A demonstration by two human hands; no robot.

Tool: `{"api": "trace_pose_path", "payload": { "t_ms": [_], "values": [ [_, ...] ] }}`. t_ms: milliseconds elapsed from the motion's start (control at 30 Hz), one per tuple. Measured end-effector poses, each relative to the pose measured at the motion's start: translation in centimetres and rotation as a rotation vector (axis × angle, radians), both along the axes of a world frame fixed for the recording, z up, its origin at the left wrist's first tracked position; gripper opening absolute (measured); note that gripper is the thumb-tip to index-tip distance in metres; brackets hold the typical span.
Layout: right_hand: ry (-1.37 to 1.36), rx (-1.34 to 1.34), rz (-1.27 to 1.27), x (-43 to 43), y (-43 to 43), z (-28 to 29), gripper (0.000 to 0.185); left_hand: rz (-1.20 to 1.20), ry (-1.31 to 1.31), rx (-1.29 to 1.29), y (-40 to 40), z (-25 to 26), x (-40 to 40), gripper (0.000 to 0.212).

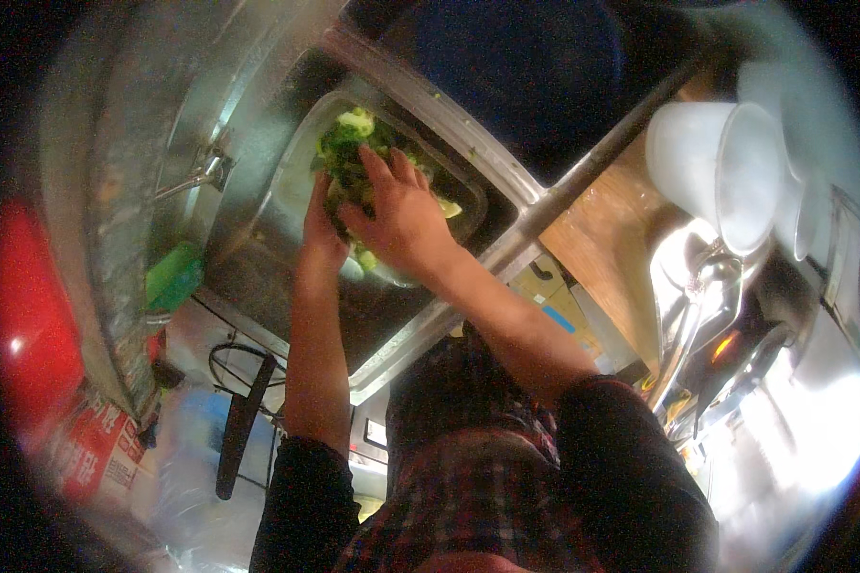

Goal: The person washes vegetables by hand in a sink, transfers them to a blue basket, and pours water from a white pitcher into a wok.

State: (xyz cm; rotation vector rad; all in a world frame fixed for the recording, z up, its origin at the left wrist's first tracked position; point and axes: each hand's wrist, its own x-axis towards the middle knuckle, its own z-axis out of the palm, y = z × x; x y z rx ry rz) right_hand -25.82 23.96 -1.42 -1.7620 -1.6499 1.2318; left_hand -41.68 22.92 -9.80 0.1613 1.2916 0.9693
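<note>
Chopped green vegetables [355, 129], leafy with pale stem pieces, are heaped in a translucent plastic tub [287, 175]. The tub stands inside a stainless-steel sink basin [287, 301]. My left hand [326, 222] cups the near left side of the heap, thumb upward. Over the top of the greens lies my right hand [401, 215], its fingers spread and bent into them, so the heap is gripped between both hands. Much of the heap is hidden beneath my fingers, and whether the tub holds water is hard to tell.
A metal divider [444, 122] separates this basin from a dark blue round container [516, 64]. On the right are a wooden board [609, 222], white plastic bowls [749, 179] and shiny metal ware [699, 286]. A green object [175, 276] and a black handle [244, 430] are on the left.
</note>
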Motion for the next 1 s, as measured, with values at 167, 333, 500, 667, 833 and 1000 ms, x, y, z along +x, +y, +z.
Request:
{"api": "trace_pose_path", "payload": {
  "t_ms": [167, 333, 500, 667, 833, 1000],
  "values": [
    [0.135, -0.013, 0.036, 4.1, -1.4, -1.5, 0.055, -0.061, 0.604, 0.06, -1.2, 3.7, 1.9, 0.072],
    [-0.111, -0.376, 0.069, 1.7, -1.9, -12.8, 0.059, -0.412, 0.856, -0.273, -0.4, -1.9, 4.1, 0.076],
    [0.288, -0.597, 0.038, 0.8, 2.3, -24.4, 0.058, -0.232, 0.508, -0.229, 2.3, -9.3, 3.5, 0.071],
    [0.62, -0.516, -0.161, 0.2, 1.4, -14.2, 0.064, 0.115, 0.015, -0.127, -0.4, -7.9, 1.7, 0.065],
    [0.288, -0.592, -0.104, 1.6, 1.9, -7.2, 0.059, 0.211, -0.13, -0.091, 0.2, -2.8, 4.4, 0.063],
    [0.102, 0.031, -0.256, -0.3, -0.8, -4.3, 0.048, 0.372, -0.202, 0.089, -1.8, 1.4, 5.6, 0.058]
  ]
}}
